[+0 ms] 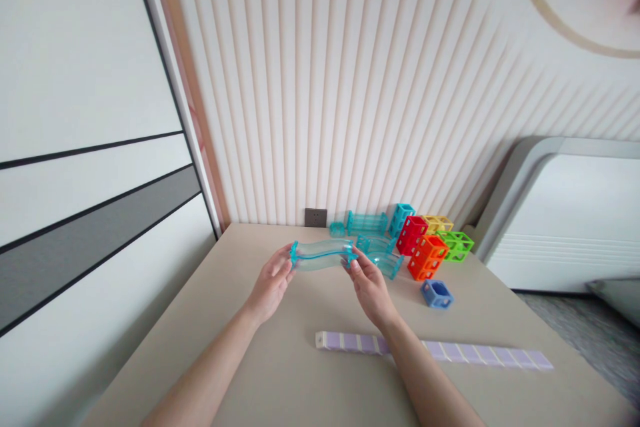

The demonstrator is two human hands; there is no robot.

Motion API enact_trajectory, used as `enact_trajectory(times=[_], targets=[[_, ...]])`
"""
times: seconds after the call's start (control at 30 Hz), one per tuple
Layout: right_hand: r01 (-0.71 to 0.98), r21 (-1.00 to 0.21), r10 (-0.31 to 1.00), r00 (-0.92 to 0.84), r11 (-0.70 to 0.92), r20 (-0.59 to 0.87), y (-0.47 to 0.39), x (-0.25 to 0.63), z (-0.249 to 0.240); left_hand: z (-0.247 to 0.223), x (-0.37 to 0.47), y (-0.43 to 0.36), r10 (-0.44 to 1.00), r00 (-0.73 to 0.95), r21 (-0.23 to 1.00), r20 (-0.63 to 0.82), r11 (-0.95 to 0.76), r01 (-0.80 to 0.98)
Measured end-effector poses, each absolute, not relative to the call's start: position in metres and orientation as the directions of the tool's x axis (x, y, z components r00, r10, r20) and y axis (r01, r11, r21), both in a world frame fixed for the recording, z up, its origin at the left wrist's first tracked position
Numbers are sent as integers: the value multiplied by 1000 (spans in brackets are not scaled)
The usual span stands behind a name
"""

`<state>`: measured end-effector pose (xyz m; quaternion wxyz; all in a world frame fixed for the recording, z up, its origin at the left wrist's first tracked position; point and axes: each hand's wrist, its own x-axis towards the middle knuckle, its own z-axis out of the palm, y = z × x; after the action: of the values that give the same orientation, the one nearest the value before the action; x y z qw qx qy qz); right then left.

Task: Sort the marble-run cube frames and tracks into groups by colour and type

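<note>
Above the smooth beige table (280, 360) I see a clear teal, wavy plastic channel (320, 255); the left hand (270, 285) pinches one end between thumb and fingers, the right hand (371, 288) the other. It looks light, stiff and slick, its end collars (294, 255) the surest hold.

Pinching between thumbs (355, 265) and fingers (274, 259) of left hand (271, 283) and right hand (370, 285), level and apart; extending bare forearms (215, 353), angled inward.
</note>
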<state>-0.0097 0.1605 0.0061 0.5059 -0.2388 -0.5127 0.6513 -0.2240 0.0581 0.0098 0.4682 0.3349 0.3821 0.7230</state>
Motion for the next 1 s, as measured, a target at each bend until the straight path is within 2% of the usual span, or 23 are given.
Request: enact_trajectory(times=[0.47,0.83,1.0], targets=[[-456,-890,880,-426,-7,211,154,-11,13,18,-218,51,978,-177,835,114,-191,-517],[-429,-902,866,-465,-39,184,151,-9,15,16,-227,51,981,-173,827,92,-172,-535],[-452,-891,884,-431,-37,182,153,-8,15,14,-227,52,984,-165,814,64,-147,-562]])
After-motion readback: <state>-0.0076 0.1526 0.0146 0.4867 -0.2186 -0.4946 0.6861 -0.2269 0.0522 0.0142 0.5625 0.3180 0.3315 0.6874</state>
